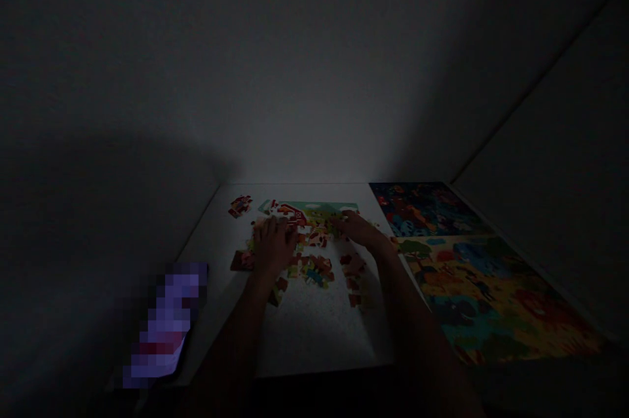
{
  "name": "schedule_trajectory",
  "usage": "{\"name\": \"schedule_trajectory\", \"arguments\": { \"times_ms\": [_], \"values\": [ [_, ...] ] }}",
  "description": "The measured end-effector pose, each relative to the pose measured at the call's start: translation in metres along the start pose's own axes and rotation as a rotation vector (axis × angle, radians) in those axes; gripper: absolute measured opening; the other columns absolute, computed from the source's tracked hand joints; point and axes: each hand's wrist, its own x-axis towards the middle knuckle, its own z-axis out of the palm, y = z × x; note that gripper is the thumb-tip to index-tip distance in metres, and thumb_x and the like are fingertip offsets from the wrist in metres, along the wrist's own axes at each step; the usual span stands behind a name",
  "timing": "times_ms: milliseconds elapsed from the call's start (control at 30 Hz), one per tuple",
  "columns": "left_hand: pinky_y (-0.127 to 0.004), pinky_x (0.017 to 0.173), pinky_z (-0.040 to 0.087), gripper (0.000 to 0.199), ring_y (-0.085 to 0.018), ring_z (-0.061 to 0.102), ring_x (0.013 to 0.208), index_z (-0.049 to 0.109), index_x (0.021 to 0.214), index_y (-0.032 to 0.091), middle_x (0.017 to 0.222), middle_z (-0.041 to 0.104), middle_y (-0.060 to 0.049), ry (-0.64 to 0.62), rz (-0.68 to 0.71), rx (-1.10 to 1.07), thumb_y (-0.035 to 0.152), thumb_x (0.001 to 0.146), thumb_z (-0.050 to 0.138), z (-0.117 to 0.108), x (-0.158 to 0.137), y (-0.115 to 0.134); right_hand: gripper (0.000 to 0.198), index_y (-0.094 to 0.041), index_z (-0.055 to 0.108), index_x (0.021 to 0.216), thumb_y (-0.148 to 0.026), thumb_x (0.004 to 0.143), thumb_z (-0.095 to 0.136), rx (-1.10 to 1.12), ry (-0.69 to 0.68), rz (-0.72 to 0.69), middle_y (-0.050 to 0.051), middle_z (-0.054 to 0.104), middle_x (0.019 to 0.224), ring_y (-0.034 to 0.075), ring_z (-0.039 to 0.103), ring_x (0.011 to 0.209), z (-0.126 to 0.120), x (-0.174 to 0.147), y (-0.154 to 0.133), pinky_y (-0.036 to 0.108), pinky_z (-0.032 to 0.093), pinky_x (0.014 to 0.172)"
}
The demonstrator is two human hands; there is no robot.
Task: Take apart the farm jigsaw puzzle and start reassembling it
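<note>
Left hand [275, 244], right hand [358, 228] over puzzle [319, 216], near tabletop's [314, 329] far edge | pinch cannot be told | pieces [319, 272] best aligned, pressed flat

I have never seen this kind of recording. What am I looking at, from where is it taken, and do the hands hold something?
There is no machine here, only a person's two bare hands. The one picture comes from a camera worn on the head, looking forward and down. On a white surface lies a partly joined jigsaw puzzle. The left hand is over its left part, the right hand over its upper right. It is too dark to tell whether either grips a piece. To the right lie a dark picture and a brighter animal picture; at left, something glows, pixelated.
</note>
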Motion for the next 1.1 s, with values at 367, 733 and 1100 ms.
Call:
{"name": "schedule_trajectory", "arguments": {
  "times_ms": [367,733,1100],
  "values": [
    [-0.042,0.095,0.045,0.019,-0.03,0.054,0.115,0.067,0.098,0.021,0.109,0.064,-0.01,-0.082,-0.01,-0.007,0.032,0.094,0.052,-0.012,-0.011,0.024,0.052,-0.016,0.056,0.129,-0.046,0.086,0.057,0.404,0.051,0.134,0.013,0.066,0.121,0.023,0.065,0.104,0.016,-0.009,-0.009,0.033,0.051,0.088],
    [-0.048,0.11,0.034,0.036,-0.033,0.043,0.135,0.061,0.125,0.02,0.147,0.048,-0.015,-0.047,-0.032,0.018,0.036,0.095,0.05,0.001,0.044,-0.003,0.052,-0.02,0.059,0.129,-0.053,0.089,0.055,-0.454,0.225,0.185,0.019,0.063,0.122,0.033,0.06,0.115,0.004,0.024,0.004,0.04,0.048,0.089],
    [-0.053,0.114,0.027,0.035,-0.033,0.043,0.134,0.064,0.124,0.021,0.143,0.05,-0.015,-0.053,0.087,0.048,0.028,0.094,0.046,0.015,0.047,0.004,0.063,-0.017,0.056,0.125,-0.05,0.075,0.076,-0.562,-0.164,0.052,0.016,0.063,0.12,0.03,0.061,0.108,-0.02,0.044,-0.009,0.036,0.047,0.085]
  ]
}}
